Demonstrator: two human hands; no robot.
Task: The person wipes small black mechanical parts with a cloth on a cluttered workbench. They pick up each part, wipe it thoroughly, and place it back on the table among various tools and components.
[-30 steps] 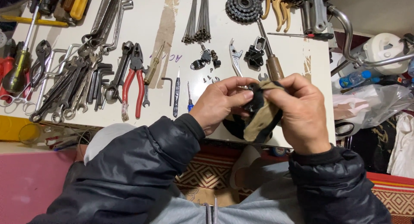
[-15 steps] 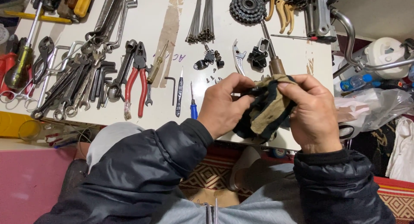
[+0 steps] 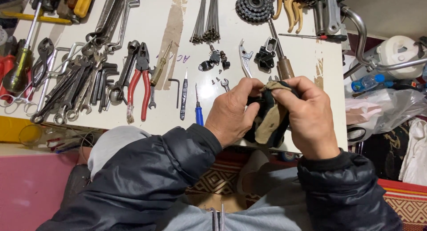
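Head view: left hand (image 3: 233,113) and right hand (image 3: 307,115) still pinch dark rag (image 3: 270,120), now lower, nearer white table (image 3: 187,111) edge.

White worktable (image 3: 187,120) strewn with tools, patterned red rug (image 3: 400,200) below — pink floor (image 3: 26,191) alongside

Blue-labelled plastic bottle (image 3: 367,83) at right

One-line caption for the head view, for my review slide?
Both hands, left hand and right hand, grip a dark-and-tan rag over a white table strewn with red-handled pliers and wrenches.
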